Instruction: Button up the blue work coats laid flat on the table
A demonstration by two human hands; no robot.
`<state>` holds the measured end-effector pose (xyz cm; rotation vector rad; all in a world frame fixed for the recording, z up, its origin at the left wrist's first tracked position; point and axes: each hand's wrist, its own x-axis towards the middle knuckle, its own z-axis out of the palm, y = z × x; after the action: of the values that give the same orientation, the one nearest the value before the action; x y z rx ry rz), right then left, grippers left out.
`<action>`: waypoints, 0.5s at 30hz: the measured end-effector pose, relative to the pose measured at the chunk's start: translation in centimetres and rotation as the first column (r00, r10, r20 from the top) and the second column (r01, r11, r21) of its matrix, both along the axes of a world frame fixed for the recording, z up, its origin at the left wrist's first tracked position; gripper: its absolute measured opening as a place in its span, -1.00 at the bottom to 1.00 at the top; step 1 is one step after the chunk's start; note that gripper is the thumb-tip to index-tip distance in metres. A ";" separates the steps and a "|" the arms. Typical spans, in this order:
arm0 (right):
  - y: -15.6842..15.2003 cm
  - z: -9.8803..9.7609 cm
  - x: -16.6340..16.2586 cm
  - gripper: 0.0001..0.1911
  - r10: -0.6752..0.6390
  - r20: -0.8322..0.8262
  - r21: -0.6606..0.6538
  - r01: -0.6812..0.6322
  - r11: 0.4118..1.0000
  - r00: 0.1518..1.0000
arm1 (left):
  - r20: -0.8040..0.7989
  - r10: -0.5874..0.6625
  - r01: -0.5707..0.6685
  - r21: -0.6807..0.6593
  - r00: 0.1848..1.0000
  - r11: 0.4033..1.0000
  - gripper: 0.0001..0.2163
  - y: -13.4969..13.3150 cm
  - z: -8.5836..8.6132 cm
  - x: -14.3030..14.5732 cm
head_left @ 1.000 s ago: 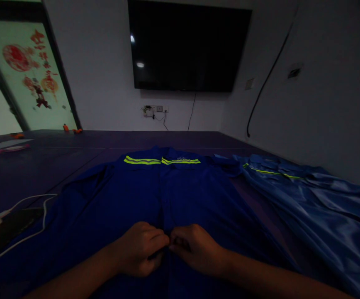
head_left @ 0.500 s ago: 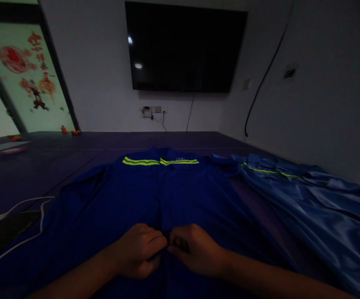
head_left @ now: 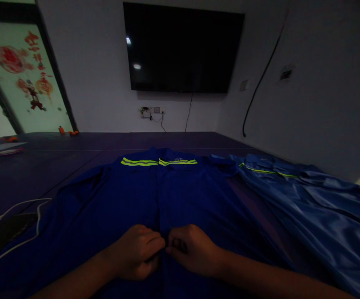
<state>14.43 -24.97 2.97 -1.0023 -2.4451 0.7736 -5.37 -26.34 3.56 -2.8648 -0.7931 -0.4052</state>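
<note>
A dark blue work jacket [head_left: 130, 195] lies spread out, front side up, with yellow-green reflective stripes across the chest and its collar at the far end. Both hands meet at its front placket, low in the view. My left hand [head_left: 141, 251] is closed in a pinch on the left side of the opening. Right beside it, my right hand [head_left: 194, 251] pinches the placket edge from the other side, thumb and forefinger curled together. Whatever small part of the placket lies between the fingertips is hidden.
Beside it on the right lies another, shinier blue garment [head_left: 295, 199] with a thin yellow-green stripe. A white cable [head_left: 38, 220] and a dark flat object [head_left: 8, 232] lie at the left. A purple surface [head_left: 74, 145] reaches the wall, where a television [head_left: 183, 50] hangs.
The view has shifted very slightly. Both hands stay pinched at the same place on the placket, with hardly any movement.
</note>
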 end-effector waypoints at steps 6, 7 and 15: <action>0.0 -0.2 0.0 -0.92 0.013 -0.015 0.006 -0.013 1.000 1.000 | -0.012 0.010 -0.010 -0.005 1.000 1.000 -0.92 0.0 0.0 0.0; 0.0 -0.2 0.0 -0.91 0.017 -0.018 0.006 -0.016 1.000 1.000 | -0.016 0.012 -0.012 -0.002 1.000 1.000 -0.92 0.0 0.0 0.0; 0.1 -0.4 0.0 -0.87 0.027 -0.025 0.008 -0.027 1.000 0.999 | -0.006 0.007 -0.007 -0.014 1.000 1.000 -0.92 0.0 0.1 0.0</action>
<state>14.39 -24.91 2.62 -0.9530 -2.4436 0.7798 -5.34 -26.35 3.64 -2.8743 -0.8077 -0.3918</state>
